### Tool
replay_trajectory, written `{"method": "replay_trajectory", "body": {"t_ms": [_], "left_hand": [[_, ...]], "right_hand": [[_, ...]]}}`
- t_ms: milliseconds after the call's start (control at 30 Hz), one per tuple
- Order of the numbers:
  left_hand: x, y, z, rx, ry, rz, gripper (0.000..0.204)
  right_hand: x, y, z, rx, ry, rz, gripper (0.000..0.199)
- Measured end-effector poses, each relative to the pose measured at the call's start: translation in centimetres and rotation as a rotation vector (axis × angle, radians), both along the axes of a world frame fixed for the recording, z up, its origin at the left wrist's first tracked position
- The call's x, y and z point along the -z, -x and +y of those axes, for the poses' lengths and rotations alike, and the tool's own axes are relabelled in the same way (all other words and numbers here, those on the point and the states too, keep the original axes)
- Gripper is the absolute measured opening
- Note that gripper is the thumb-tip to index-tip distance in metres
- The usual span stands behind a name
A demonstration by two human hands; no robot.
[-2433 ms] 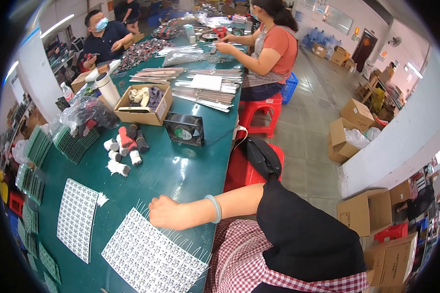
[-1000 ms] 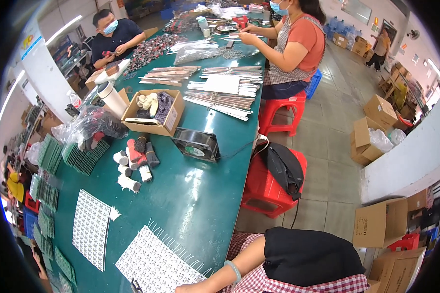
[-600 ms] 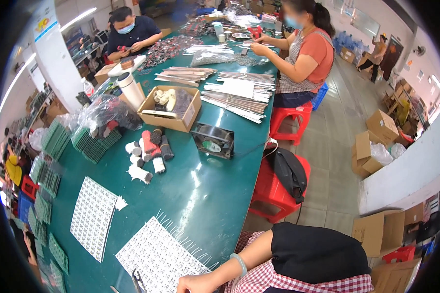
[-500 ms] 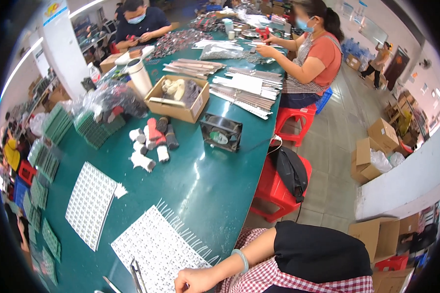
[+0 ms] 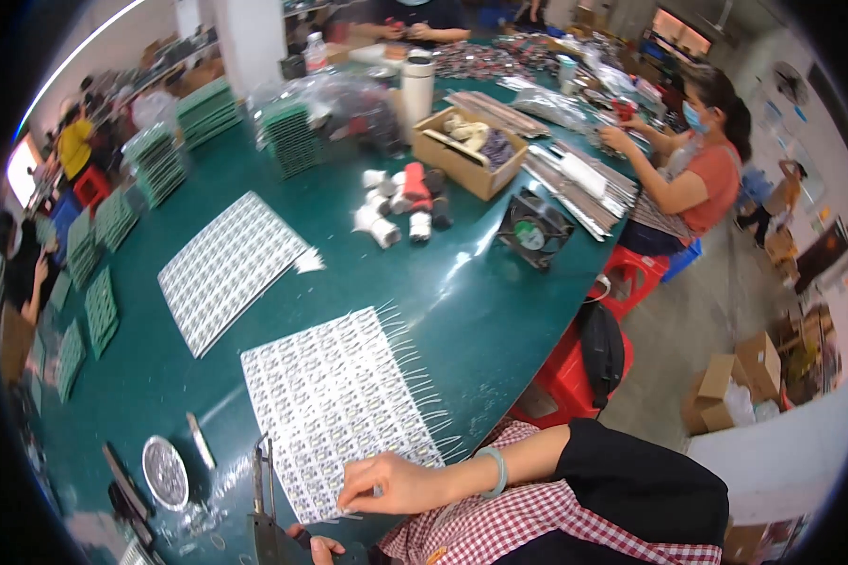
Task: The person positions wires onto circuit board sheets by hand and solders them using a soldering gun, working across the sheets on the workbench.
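Observation:
A white panel [image 5: 325, 395] printed with rows of small dark marks lies on the green table, thin white wires [image 5: 419, 386] sticking out along its right edge. At its near corner, my right hand [image 5: 386, 482] pinches what looks like a white wire; only a short white end shows below the fingertips. My left hand [image 5: 322, 546], partly cut off by the lower edge, is closed round a dark-handled soldering iron [image 5: 266, 527]. Two thin metal prongs on this iron point away over the panel's left edge. Most of the left hand's fingers are hidden.
Left of the panel are a round metal dish [image 5: 165, 473], a small blade-like strip [image 5: 200, 441] and dark hand tools [image 5: 127, 490]. Farther off lie stacked white panels [image 5: 231, 268], wire bundles [image 5: 419, 193], a fan [image 5: 534, 229] and a cardboard box [image 5: 471, 155]. Two co-workers sit beyond.
The view has swung, so the table sits farther right and more of its near left side shows. My left fingers and the iron's handle have come into view. My right hand stays at the panel.

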State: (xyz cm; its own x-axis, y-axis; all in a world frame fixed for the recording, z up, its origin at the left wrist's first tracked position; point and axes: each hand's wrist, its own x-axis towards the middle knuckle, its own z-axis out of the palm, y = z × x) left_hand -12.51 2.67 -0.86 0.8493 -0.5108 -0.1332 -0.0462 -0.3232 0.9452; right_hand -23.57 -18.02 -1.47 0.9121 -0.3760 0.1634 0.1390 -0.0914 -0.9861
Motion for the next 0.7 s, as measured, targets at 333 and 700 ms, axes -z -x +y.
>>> {"method": "replay_trajectory", "body": {"t_ms": [333, 700], "left_hand": [[-0.4, 4.2, 2.0, -0.583, 0.475, 0.193, 0.066], [1.1, 7.2, 5.9, -0.53, 0.179, 0.137, 0.051]], "right_hand": [[0.7, -3.8, 0.7, 0.181, 0.62, -0.106, 0.014], [2.5, -4.7, 1.4, 0.121, 0.701, -0.036, 0.021]]}}
